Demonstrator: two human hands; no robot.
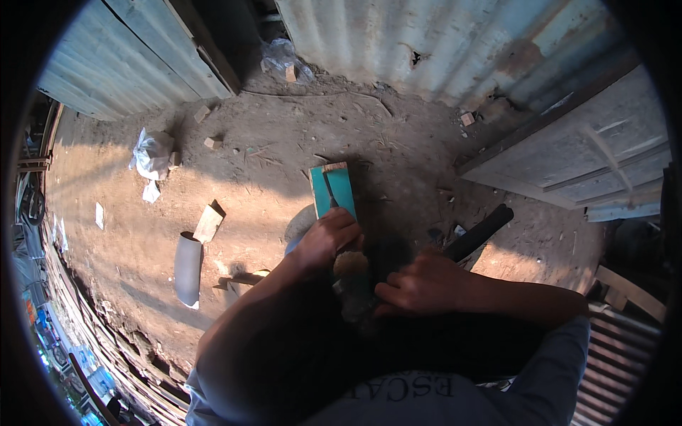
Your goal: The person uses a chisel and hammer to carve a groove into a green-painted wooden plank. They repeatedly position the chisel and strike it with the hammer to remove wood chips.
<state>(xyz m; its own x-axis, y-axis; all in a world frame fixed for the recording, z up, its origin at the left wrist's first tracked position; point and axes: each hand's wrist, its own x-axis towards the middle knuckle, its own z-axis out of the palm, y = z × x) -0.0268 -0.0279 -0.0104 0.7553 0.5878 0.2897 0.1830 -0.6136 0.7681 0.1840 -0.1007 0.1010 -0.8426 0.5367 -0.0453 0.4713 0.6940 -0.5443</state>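
Note:
My left hand [328,238] is closed round a thin metal tool [331,192], a chisel or similar, whose narrow shaft lies over the teal-faced wooden block [341,177] in front of me. Just behind that hand is a blurred tool head [352,273], tan and grey. My right hand [419,282], lower and to the right, has its fingers curled beside this blurred shape; what exactly it grips is too dark and smeared to make out.
A grey curved piece [187,270], wood offcuts [208,224] and a white plastic bag [152,156] lie to the left on the dirt ground. Dark tubes [483,231] lie to the right. Corrugated sheets [455,35] and a panelled board [575,156] border the space.

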